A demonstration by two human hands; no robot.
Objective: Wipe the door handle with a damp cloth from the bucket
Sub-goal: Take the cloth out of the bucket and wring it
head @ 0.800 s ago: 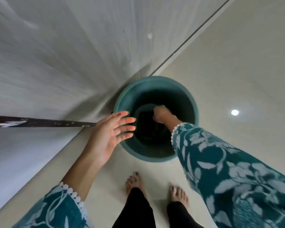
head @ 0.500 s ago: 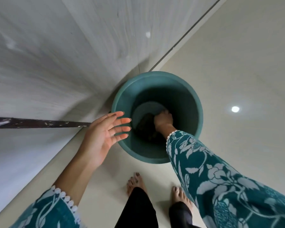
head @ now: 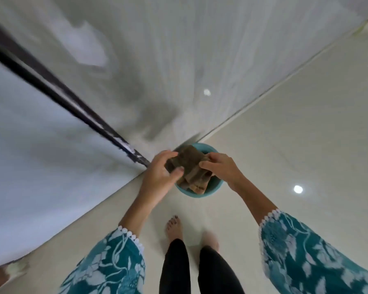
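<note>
A brown cloth point(head: 189, 166) hangs folded above a teal bucket point(head: 218, 185) that stands on the floor by the wall. My left hand point(head: 160, 172) grips the cloth's left side, thumb on top. Its right side is held by my right hand point(head: 223, 166). The cloth and both hands cover most of the bucket, so only its rim shows. No door handle is in view.
A pale grey door or wall panel point(head: 179, 60) rises on the left, with a dark vertical edge strip point(head: 57, 96) running down to the floor. My bare feet point(head: 174, 228) stand on glossy cream floor tiles point(head: 306, 124) just behind the bucket.
My right hand has lifted the cloth out of the bucket. My left hand, open before, has closed on the cloth. The view has risen, so the bucket looks smaller and farther below.
</note>
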